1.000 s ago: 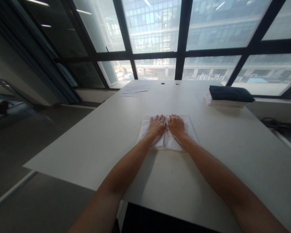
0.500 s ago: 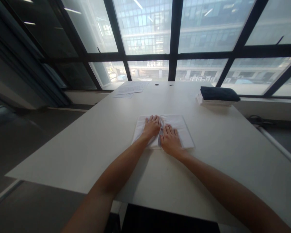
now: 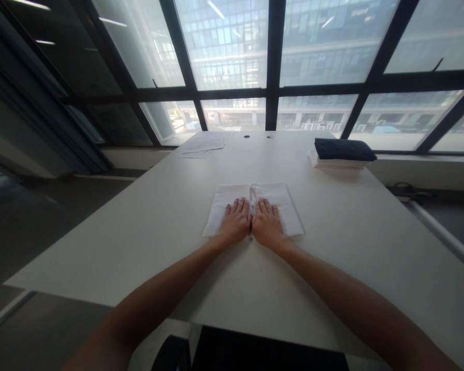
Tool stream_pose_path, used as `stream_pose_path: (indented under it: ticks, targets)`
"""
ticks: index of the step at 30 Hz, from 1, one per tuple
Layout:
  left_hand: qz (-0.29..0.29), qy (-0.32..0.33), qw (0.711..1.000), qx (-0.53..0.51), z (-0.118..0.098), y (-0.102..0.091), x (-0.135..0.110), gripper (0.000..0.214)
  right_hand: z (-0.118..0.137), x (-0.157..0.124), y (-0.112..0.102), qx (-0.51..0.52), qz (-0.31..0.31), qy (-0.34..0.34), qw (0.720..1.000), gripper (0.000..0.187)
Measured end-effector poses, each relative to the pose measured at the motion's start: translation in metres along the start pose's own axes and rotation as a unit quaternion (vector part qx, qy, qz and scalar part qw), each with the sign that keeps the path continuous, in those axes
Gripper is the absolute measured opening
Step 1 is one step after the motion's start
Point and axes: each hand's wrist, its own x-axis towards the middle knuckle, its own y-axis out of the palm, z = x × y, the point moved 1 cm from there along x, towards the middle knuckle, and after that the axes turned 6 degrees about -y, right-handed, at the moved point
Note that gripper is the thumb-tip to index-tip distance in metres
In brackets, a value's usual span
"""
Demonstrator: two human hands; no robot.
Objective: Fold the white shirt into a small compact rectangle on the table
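Observation:
A white folded cloth (image 3: pixel 282 203) lies flat in the middle of the white table (image 3: pixel 147 232), with a seam running down its centre. My left hand (image 3: pixel 235 223) rests palm down on the cloth's near left half, fingers spread. My right hand (image 3: pixel 266 224) presses flat on the near right half, right beside the left, thumbs almost touching. Neither hand grips anything.
A stack of folded cloths (image 3: pixel 341 153), dark blue on top and white below, sits at the table's far right. Loose papers (image 3: pixel 204 144) lie at the far left edge by the window. Two small dark discs (image 3: pixel 247 136) are near the far edge.
Both hands have slid toward me along the cloth's centre, from its far part to its near edge. The cloth now lies flatter, with its two halves smoothed.

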Motion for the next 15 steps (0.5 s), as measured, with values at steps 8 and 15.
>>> stream_pose_path:
  ticks: [8, 15]
  targets:
    - [0.006, -0.008, 1.0, -0.019, -0.003, -0.006, 0.001, 0.059, -0.009, 0.007, -0.003, 0.085, -0.009, 0.022, 0.996, 0.053]
    - [-0.022, -0.047, 0.997, -0.051, 0.0, -0.018, 0.004, 0.058, -0.037, 0.011, -0.014, 0.083, -0.042, 0.006, 0.996, 0.053]
